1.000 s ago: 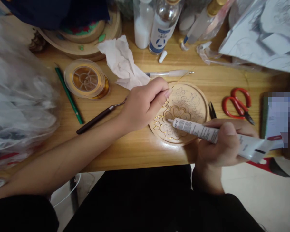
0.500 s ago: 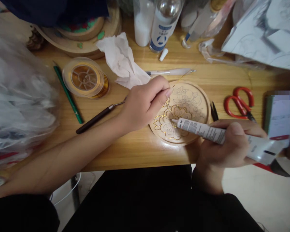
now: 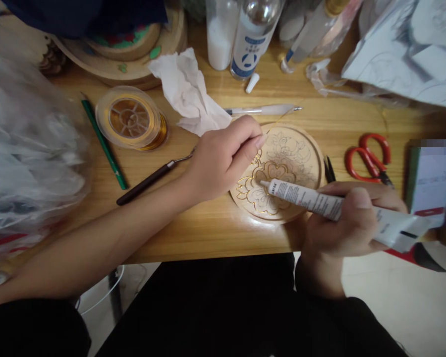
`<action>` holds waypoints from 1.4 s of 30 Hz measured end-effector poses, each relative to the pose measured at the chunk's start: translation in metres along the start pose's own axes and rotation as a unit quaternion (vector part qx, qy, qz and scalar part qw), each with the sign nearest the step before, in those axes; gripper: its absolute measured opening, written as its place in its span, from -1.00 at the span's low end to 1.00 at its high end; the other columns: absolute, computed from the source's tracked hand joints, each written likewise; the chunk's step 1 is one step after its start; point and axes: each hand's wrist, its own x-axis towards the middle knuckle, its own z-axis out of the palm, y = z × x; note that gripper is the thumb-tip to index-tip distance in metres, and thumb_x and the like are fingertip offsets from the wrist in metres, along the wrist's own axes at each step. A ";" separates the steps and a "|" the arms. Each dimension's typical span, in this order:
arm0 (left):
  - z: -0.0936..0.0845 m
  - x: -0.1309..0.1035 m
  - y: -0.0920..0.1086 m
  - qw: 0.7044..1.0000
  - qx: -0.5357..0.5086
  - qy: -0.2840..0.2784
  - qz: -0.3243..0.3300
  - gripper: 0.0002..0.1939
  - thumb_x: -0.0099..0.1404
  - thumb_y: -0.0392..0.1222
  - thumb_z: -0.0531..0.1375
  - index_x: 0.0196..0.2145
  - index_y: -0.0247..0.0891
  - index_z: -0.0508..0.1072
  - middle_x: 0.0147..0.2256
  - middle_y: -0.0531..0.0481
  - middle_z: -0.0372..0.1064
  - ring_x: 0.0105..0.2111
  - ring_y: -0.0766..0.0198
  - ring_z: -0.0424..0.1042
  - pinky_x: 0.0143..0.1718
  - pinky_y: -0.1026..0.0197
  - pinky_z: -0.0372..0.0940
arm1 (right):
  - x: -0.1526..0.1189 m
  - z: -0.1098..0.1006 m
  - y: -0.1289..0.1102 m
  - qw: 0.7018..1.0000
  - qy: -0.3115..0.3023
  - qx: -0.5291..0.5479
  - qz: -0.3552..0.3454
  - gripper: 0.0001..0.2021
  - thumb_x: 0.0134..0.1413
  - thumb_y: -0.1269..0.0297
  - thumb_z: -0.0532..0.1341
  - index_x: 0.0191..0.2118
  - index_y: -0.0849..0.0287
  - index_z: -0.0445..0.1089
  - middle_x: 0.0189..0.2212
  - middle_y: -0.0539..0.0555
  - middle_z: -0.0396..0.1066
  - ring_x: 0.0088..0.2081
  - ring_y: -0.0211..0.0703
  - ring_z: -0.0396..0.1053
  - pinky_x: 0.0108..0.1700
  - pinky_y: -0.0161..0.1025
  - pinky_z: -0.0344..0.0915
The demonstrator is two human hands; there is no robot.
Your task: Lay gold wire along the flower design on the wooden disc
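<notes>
A round wooden plaque (image 3: 312,134) lies near the table's front edge, with a pencilled flower drawing partly outlined in gold wire. My left hand (image 3: 226,161) rests over its left side, fingers curled in a pinch. From those fingertips a loose gold wire (image 3: 281,118) runs up past the plaque's far rim. My right hand (image 3: 353,218) is closed around a white glue tube (image 3: 306,198), tilted so that its narrow nozzle sits over the outlined flower. Whether the nozzle touches the wood I cannot tell.
Red-handled scissors (image 3: 367,158), black tweezers (image 3: 329,169) and a phone (image 3: 429,183) are at right. Left lie a spool of gold wire (image 3: 130,118), a green pencil (image 3: 103,141) and a dark-handled tool (image 3: 146,183). Behind are crumpled tissue (image 3: 189,94), a pen (image 3: 262,110) and bottles (image 3: 250,44).
My right hand has shifted slightly left with the glue tube, so its nozzle has moved left over the flower. My left hand stays in place.
</notes>
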 end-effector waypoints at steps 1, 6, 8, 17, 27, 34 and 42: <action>0.000 0.000 0.000 1.000 0.001 -0.002 -0.003 -0.79 0.48 -0.21 0.03 -0.36 -0.20 0.30 -0.45 0.13 0.34 -0.43 0.41 0.39 -0.38 0.30 0.24 | -0.001 0.002 0.002 1.000 0.011 0.011 -0.004 -0.71 0.14 0.29 0.16 -0.58 0.19 0.41 -0.66 -0.04 0.27 -0.56 -0.33 0.18 -0.52 -0.27 0.02; 0.000 0.000 0.001 1.000 0.007 -0.005 -0.010 -0.80 0.47 -0.22 0.04 -0.36 -0.20 0.31 -0.46 0.13 0.34 -0.43 0.41 0.39 -0.37 0.30 0.25 | -0.001 0.009 0.007 0.999 0.037 0.026 -0.029 -0.76 0.09 0.38 0.16 -0.57 0.21 0.40 -0.67 -0.07 0.29 -0.58 -0.38 0.17 -0.53 -0.28 0.01; -0.001 0.000 0.001 1.000 0.005 -0.005 -0.010 -0.80 0.46 -0.23 0.04 -0.36 -0.21 0.31 -0.46 0.13 0.33 -0.43 0.41 0.38 -0.36 0.31 0.26 | 0.000 0.010 0.007 0.998 0.052 0.016 -0.044 -0.78 0.06 0.43 0.16 -0.57 0.22 0.40 -0.68 -0.07 0.32 -0.58 -0.39 0.18 -0.50 -0.28 0.03; 0.000 -0.001 0.000 1.000 0.011 -0.010 -0.019 -0.77 0.49 -0.17 0.02 -0.35 -0.19 0.32 -0.46 0.13 0.34 -0.44 0.40 0.38 -0.36 0.30 0.27 | 0.002 0.003 0.004 0.999 0.036 -0.007 -0.019 -0.77 0.04 0.45 0.14 -0.58 0.20 0.42 -0.68 -0.05 0.30 -0.57 -0.33 0.20 -0.51 -0.27 0.03; 0.000 0.000 0.001 1.000 -0.004 -0.005 -0.012 -0.81 0.46 -0.24 0.05 -0.36 -0.20 0.31 -0.45 0.14 0.35 -0.44 0.41 0.37 -0.36 0.31 0.26 | 0.002 0.004 0.005 0.999 0.041 -0.019 -0.016 -0.76 0.05 0.43 0.12 -0.59 0.19 0.39 -0.69 -0.07 0.29 -0.59 -0.35 0.16 -0.50 -0.26 0.03; 0.000 -0.001 0.002 1.000 0.003 -0.007 -0.021 -0.80 0.47 -0.21 0.05 -0.36 -0.19 0.31 -0.44 0.14 0.37 -0.44 0.40 0.39 -0.34 0.31 0.27 | 0.002 0.008 0.007 0.994 0.079 -0.044 -0.056 -0.75 0.03 0.42 0.15 -0.63 0.19 0.39 -0.72 -0.06 0.28 -0.58 -0.34 0.19 -0.48 -0.25 0.06; 0.000 0.000 0.002 1.000 -0.004 -0.001 -0.012 -0.80 0.46 -0.23 0.05 -0.37 -0.20 0.30 -0.46 0.15 0.33 -0.45 0.43 0.37 -0.33 0.33 0.27 | 0.002 0.009 0.003 0.997 0.082 -0.010 -0.014 -0.72 0.03 0.45 0.10 -0.64 0.19 0.35 -0.73 -0.07 0.24 -0.62 -0.37 0.12 -0.51 -0.25 -0.04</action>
